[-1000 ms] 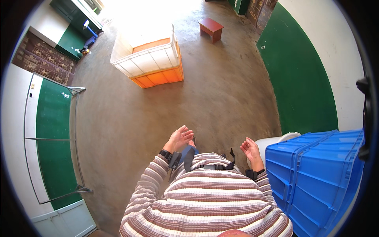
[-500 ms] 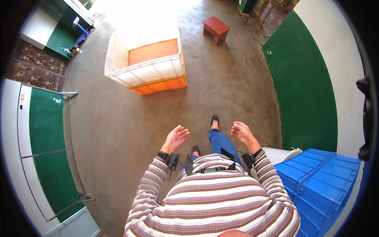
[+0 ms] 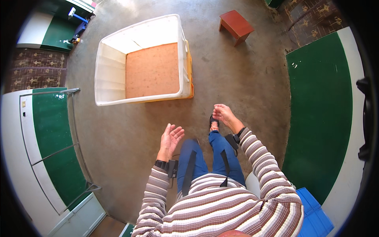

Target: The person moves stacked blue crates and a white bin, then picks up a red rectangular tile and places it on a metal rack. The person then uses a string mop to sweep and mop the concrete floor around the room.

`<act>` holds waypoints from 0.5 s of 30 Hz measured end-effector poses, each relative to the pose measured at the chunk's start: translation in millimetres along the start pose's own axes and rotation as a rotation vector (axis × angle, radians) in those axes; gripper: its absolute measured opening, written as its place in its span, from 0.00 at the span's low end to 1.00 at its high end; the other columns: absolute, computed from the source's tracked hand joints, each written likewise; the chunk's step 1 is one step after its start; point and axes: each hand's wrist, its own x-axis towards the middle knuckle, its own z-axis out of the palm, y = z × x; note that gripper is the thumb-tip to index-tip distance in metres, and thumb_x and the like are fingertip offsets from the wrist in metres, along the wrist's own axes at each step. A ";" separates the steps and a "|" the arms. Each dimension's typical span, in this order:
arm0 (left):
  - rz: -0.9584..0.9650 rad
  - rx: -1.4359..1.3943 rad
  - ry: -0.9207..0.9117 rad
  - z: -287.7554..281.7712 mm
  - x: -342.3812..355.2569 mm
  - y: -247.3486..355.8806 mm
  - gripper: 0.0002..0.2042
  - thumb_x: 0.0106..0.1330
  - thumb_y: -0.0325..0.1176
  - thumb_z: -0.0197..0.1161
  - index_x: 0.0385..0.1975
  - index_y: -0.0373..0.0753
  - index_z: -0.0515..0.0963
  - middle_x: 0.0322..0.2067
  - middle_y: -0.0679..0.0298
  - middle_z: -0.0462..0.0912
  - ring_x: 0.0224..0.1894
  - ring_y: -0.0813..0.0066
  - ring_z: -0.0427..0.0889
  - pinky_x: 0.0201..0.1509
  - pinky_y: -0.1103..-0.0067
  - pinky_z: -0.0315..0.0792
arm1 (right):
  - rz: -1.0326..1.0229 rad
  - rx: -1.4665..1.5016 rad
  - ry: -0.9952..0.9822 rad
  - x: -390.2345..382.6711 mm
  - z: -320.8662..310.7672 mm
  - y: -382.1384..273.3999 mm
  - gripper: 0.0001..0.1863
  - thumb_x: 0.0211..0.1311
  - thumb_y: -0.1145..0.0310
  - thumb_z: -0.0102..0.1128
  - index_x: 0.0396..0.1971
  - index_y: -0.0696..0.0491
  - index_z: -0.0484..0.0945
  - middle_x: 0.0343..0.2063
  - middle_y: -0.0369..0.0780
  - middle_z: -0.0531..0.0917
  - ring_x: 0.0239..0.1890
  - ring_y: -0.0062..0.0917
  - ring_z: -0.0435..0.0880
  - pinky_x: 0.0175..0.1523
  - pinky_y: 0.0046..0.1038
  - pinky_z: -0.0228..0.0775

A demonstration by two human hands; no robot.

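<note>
In front of me my left hand [image 3: 171, 137] hangs in the air with its palm turned up and its fingers spread, holding nothing. My right hand [image 3: 225, 113] is also empty, raised a little farther forward with its fingers loosely bent. Nearest to both is a large white plastic tub [image 3: 108, 75], which has an orange-brown surface [image 3: 153, 71] inside it. An orange-yellow tub [image 3: 192, 85] shows beneath the white one. Neither hand touches the tubs; a stretch of floor lies between.
A red-brown wooden stool [image 3: 237, 24] stands beyond the tub to the right. Along the left wall runs a thin metal frame [image 3: 77, 134]. Behind my right arm are a blue plastic crate [image 3: 316, 213] and a white rounded container [image 3: 252, 184]. A blue scale-like device [image 3: 81, 27] stands far left.
I have come nearer to the white tub, and more of its inside shows. My right hand has moved forward and left; my left hand has risen slightly. The blue crate has slipped back in view.
</note>
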 end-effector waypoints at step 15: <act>0.294 0.010 0.263 65.6 107.3 85.9 0.42 0.61 0.60 0.54 0.67 0.41 0.46 0.66 0.51 0.49 0.68 0.54 0.51 0.68 0.56 0.48 | 0.022 -0.189 0.120 304.2 64.2 6.7 0.24 0.64 0.61 0.52 0.56 0.56 0.64 0.44 0.38 0.75 0.47 0.22 0.73 0.51 0.26 0.67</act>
